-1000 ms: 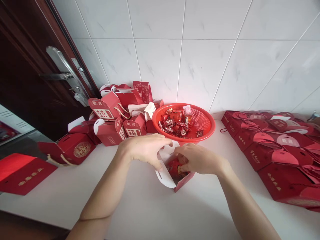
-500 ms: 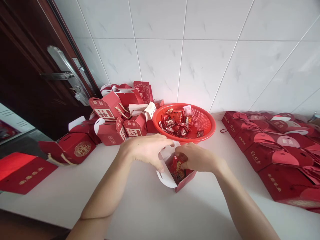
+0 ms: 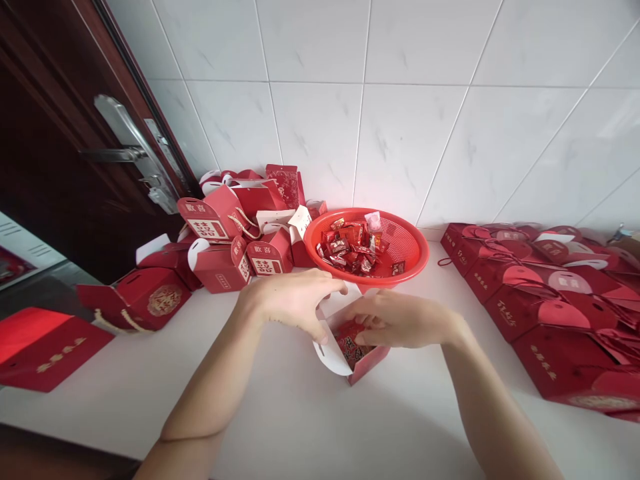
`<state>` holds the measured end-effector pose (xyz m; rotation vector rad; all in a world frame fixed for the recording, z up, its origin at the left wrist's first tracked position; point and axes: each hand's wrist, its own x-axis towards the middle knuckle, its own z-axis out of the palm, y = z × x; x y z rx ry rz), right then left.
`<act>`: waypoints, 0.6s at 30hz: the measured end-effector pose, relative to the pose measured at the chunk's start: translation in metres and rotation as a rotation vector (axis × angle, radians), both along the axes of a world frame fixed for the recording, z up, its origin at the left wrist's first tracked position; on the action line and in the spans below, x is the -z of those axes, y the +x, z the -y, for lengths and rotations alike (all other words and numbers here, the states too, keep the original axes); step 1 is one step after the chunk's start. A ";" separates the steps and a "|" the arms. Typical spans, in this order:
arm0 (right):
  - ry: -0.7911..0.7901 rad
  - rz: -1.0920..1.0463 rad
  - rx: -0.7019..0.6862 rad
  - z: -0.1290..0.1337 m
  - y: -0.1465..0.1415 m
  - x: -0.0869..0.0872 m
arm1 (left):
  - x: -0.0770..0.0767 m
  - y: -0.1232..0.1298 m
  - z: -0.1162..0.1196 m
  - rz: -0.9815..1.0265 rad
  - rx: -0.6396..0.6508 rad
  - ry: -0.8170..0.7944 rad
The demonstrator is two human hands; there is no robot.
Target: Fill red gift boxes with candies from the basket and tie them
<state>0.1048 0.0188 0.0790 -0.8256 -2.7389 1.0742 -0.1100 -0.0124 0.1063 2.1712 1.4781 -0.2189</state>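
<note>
A small red box (image 3: 371,365) with white inner flaps stands open on the white table, in front of a red basket. My left hand (image 3: 295,301) is curved around its left side, thumb on the white flap and fingers at the far flap. Inside the box lies a red wrapped packet (image 3: 350,343). My right hand (image 3: 400,319) reaches over the box's right side, its fingers bent into the opening at the packet. Whether those fingers grip the packet is hard to make out.
The red basket (image 3: 413,257) holds several wrapped candies (image 3: 353,243). Many red gift boxes (image 3: 220,267) are piled at the left. Rows of closed red boxes (image 3: 530,333) line the right. Behind are a tiled wall and a dark door (image 3: 55,87).
My right hand has shifted slightly right and its fingers have loosened over the packet, which now lies lower and flatter in the box. My left hand has stayed in place.
</note>
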 end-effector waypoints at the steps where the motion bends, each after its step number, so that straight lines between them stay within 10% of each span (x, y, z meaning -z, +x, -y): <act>1: -0.035 -0.020 -0.013 0.000 0.004 -0.004 | 0.000 -0.001 0.000 0.014 -0.012 -0.004; 7: -0.087 -0.187 -0.034 0.007 0.031 -0.017 | -0.003 -0.003 0.002 0.055 -0.016 0.039; 18: 0.193 -0.296 0.123 0.048 0.065 0.034 | -0.003 0.000 0.007 -0.039 -0.014 0.044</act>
